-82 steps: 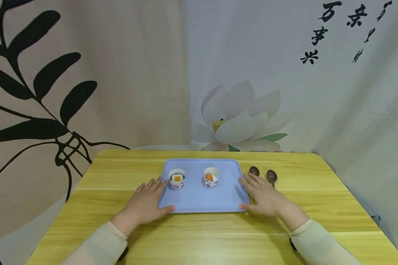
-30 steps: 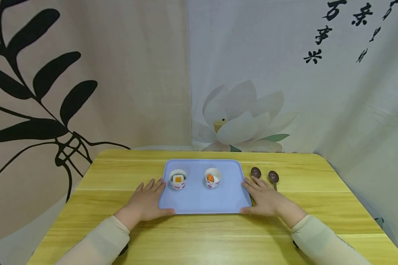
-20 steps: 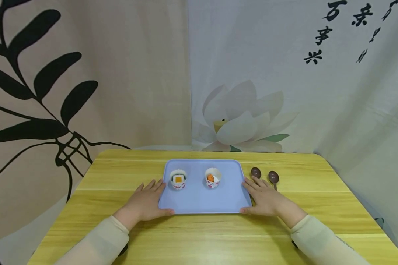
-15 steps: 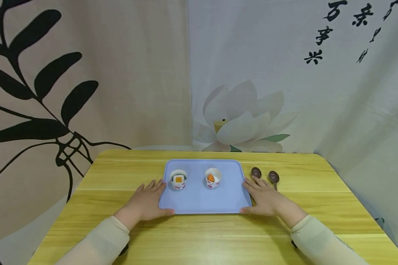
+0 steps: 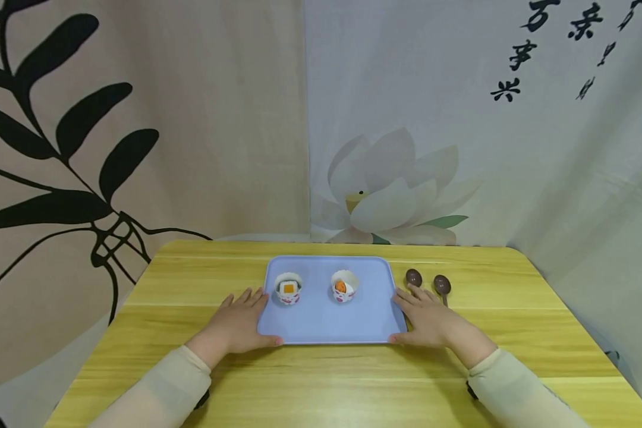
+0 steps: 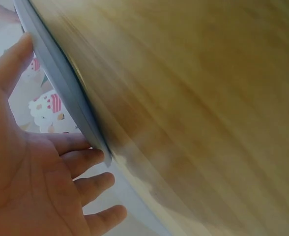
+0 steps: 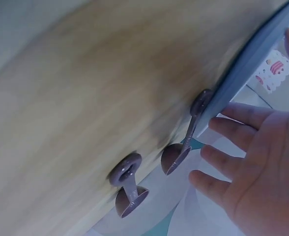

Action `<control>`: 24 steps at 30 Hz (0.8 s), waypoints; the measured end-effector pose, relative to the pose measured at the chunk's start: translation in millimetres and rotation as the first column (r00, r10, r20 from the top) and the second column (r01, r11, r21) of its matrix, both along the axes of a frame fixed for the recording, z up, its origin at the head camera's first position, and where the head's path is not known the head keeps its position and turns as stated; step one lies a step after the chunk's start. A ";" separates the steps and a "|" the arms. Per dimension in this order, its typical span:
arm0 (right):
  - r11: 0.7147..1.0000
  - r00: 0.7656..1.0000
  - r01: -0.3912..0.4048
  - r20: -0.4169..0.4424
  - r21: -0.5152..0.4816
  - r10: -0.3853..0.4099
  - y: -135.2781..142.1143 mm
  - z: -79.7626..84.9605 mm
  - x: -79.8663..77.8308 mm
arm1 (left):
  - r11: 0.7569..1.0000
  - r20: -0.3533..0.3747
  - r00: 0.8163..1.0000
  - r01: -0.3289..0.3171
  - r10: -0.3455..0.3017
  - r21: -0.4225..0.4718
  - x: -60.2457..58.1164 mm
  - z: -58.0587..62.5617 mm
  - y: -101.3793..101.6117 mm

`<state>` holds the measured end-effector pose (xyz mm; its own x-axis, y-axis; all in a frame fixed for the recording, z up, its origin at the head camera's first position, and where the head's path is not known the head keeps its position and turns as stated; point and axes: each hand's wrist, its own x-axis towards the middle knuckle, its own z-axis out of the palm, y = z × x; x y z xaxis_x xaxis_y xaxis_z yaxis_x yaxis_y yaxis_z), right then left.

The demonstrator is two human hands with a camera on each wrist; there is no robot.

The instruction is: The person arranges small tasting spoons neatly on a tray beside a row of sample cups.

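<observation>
A light blue tray [image 5: 331,326] lies flat on the wooden table, with two small printed paper cups on it. The left cup [image 5: 290,299] contains a white piece topped by a yellow-orange square; in the right cup [image 5: 344,297] are orange and white pieces. My left hand [image 5: 235,327] rests at the tray's left side, fingers spread, thumb at the near corner. At the opposite side my right hand [image 5: 430,319] lies the same way, fingertips along the rim. The right wrist view shows its fingers straight, beside a brown measuring spoon [image 7: 174,158].
Right of the tray lie two brown measuring spoons; the farther right spoon [image 5: 441,285] sits just past my right hand, which covers part of the other's handle. Bare wooden table [image 5: 337,386] extends in front of the tray. A printed curtain [image 5: 235,148] hangs behind the table.
Since the earliest frame, my right fingertips have drawn slightly outward from over the tray to its rim, and the view has shifted a little. In the last second almost nothing has moved.
</observation>
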<state>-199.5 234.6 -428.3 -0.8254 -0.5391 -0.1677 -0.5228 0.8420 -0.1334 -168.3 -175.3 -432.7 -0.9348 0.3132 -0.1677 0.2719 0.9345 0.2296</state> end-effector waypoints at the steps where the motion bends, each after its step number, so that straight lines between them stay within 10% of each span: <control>1: 1.000 1.000 0.000 0.004 -0.005 0.000 0.1 0.6 0.3 | 1.000 0.001 1.000 0.000 0.000 0.002 0.1 0.2 0.1; 24: 0.974 0.997 0.062 -0.020 -0.219 -0.068 24.9 21.5 4.6 | 1.000 0.013 1.000 -0.010 0.009 0.005 -2.9 -3.7 -0.9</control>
